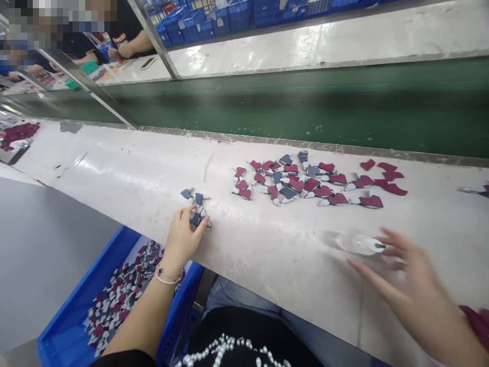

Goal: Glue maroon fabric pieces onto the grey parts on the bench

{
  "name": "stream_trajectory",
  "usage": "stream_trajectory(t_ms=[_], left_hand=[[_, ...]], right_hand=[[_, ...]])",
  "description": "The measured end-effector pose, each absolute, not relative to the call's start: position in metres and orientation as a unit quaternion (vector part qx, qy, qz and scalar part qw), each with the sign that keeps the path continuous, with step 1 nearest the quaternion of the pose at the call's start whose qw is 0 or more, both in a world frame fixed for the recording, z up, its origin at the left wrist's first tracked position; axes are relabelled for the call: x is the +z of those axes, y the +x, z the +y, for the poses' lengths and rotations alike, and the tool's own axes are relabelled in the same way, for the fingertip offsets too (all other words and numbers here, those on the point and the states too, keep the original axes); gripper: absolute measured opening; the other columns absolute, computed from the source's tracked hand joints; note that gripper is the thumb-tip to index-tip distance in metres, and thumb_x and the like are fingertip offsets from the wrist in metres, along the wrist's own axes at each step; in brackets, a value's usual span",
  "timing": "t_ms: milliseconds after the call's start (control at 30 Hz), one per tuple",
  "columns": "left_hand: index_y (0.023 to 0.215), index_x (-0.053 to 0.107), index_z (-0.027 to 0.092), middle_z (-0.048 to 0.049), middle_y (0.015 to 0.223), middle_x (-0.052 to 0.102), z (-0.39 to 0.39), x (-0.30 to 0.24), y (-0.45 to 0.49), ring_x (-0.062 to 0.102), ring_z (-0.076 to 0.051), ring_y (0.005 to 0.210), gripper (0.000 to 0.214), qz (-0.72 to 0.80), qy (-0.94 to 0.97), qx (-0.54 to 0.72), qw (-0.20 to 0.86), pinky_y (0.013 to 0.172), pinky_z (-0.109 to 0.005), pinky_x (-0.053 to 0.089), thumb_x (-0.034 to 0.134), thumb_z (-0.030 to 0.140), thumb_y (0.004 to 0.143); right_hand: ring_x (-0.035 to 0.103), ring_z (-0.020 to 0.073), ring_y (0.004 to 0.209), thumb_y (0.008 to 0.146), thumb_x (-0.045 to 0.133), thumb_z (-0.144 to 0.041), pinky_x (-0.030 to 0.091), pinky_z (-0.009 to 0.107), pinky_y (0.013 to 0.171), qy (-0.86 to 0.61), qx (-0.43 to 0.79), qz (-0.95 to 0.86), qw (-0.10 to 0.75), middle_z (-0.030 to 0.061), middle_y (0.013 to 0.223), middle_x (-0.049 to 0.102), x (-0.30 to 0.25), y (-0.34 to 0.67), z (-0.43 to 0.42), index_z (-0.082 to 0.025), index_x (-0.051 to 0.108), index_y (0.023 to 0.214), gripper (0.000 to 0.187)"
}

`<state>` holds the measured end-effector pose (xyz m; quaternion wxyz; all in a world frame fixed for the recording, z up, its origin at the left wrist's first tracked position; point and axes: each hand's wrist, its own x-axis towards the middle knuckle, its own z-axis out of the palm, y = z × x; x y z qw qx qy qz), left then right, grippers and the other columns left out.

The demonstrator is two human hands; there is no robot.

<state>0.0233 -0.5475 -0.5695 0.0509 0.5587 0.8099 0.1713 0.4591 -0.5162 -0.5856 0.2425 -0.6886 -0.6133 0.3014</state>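
Observation:
My left hand rests at the near edge of the table, thumb and fingers apart around small navy-and-white fabric pieces. Two more navy pieces lie just past its fingertips. My right hand, smeared by motion, has its fingers spread beside a small clear bottle with a pale cap and dark tip. The bottle lies low over the table, blurred too; whether the fingertips touch it I cannot make out. Beyond it lie many maroon and navy shaped pieces with white tabs, some overlapping.
A blue bin heaped with similar pieces stands below the table on the left. A green conveyor belt runs behind the white table. A metal post rises at left. Co-workers sit across the belt. Maroon fabric is at right.

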Motion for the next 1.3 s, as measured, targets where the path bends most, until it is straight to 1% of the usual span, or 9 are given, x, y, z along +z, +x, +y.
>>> stream_trajectory(t_ms=[133, 233, 333, 633, 733, 833, 967, 1133, 1300], left_hand=[[0.127, 0.053, 0.011, -0.0168, 0.123, 0.060, -0.549, -0.582, 0.032, 0.056, -0.033, 0.118, 0.056, 0.799, 0.575, 0.173, 0.041, 0.104, -0.050, 0.046, 0.060, 0.052, 0.089], [0.112, 0.059, 0.010, -0.0196, 0.117, 0.061, -0.554, -0.579, 0.044, 0.056, -0.040, 0.114, 0.055, 0.815, 0.567, 0.112, -0.051, 0.095, -0.051, 0.048, 0.058, 0.058, 0.087], [0.100, 0.061, 0.015, -0.0115, 0.096, 0.065, -0.561, -0.573, 0.054, 0.064, -0.032, 0.086, 0.047, 0.809, 0.582, 0.024, -0.079, 0.070, -0.041, 0.049, 0.052, 0.060, 0.089], [0.104, 0.065, 0.023, -0.0065, 0.111, 0.058, -0.554, -0.553, 0.096, 0.062, -0.016, 0.079, 0.026, 0.655, 0.607, 0.269, 0.361, 0.075, -0.033, 0.054, 0.069, 0.041, 0.087], [0.103, 0.066, 0.027, -0.0079, 0.131, 0.058, -0.529, -0.545, 0.122, 0.065, -0.025, 0.111, 0.036, 0.473, 0.466, 0.374, 0.647, 0.096, -0.041, 0.054, 0.071, 0.056, 0.082], [0.101, 0.066, 0.033, -0.0003, 0.156, 0.044, -0.502, -0.537, 0.152, 0.042, -0.034, 0.145, 0.048, 0.271, 0.299, 0.418, 0.814, 0.110, -0.052, 0.045, 0.063, 0.075, 0.076], [0.098, 0.063, 0.040, 0.0121, 0.161, 0.034, -0.482, -0.532, 0.181, 0.035, -0.031, 0.149, 0.040, 0.162, 0.214, 0.409, 0.872, 0.106, -0.050, 0.048, 0.062, 0.074, 0.077], [0.100, 0.058, 0.037, 0.0054, 0.159, 0.038, -0.482, -0.543, 0.184, 0.037, -0.032, 0.147, 0.053, 0.223, 0.212, 0.401, 0.863, 0.097, -0.048, 0.055, 0.061, 0.081, 0.071], [0.105, 0.060, 0.034, 0.0001, 0.116, 0.065, -0.482, -0.562, 0.185, 0.068, -0.014, 0.093, 0.037, 0.210, 0.205, 0.371, 0.881, 0.081, -0.028, 0.056, 0.070, 0.060, 0.080]], right_hand=[[0.056, 0.0308, 0.116, 0.079, 0.057, -0.070, 0.045, 0.052, 0.103, -0.665, 0.356, -0.614, 0.233, 0.0064, 0.123, 0.062, -0.592, 0.425, -0.495, -0.025, 0.062, 0.108, 0.054], [0.061, 0.0255, 0.112, 0.082, 0.056, -0.068, 0.052, 0.043, 0.096, -0.657, 0.395, -0.596, 0.240, 0.0048, 0.122, 0.064, -0.584, 0.422, -0.500, -0.027, 0.054, 0.118, 0.055], [0.067, 0.0235, 0.094, 0.082, 0.057, -0.070, 0.056, 0.037, 0.080, -0.667, 0.416, -0.568, 0.244, 0.0069, 0.109, 0.069, -0.572, 0.431, -0.513, -0.025, 0.041, 0.128, 0.067], [0.064, 0.0174, 0.086, 0.086, 0.064, -0.054, 0.055, 0.029, 0.076, -0.575, 0.502, -0.574, 0.298, 0.0044, 0.109, 0.063, -0.532, 0.447, -0.529, -0.031, 0.055, 0.125, 0.046], [0.065, 0.0181, 0.091, 0.083, 0.068, -0.043, 0.056, 0.025, 0.073, -0.498, 0.512, -0.603, 0.356, 0.0036, 0.115, 0.061, -0.523, 0.458, -0.525, -0.038, 0.062, 0.120, 0.038], [0.066, 0.0195, 0.090, 0.074, 0.078, -0.034, 0.056, 0.024, 0.068, -0.448, 0.506, -0.627, 0.387, 0.0033, 0.110, 0.063, -0.514, 0.469, -0.518, -0.044, 0.063, 0.116, 0.046], [0.067, 0.0214, 0.085, 0.072, 0.081, -0.036, 0.057, 0.027, 0.067, -0.447, 0.492, -0.619, 0.419, 0.0069, 0.100, 0.064, -0.504, 0.472, -0.504, -0.039, 0.066, 0.110, 0.041], [0.058, 0.0163, 0.054, 0.077, 0.074, -0.049, 0.044, 0.026, 0.045, -0.391, 0.598, -0.540, 0.445, 0.0012, 0.072, 0.060, -0.512, 0.471, -0.492, -0.041, 0.051, 0.113, 0.043], [0.061, 0.0159, 0.055, 0.081, 0.069, -0.041, 0.044, 0.024, 0.044, -0.320, 0.668, -0.529, 0.414, 0.0003, 0.068, 0.064, -0.529, 0.475, -0.492, -0.036, 0.050, 0.108, 0.033]])
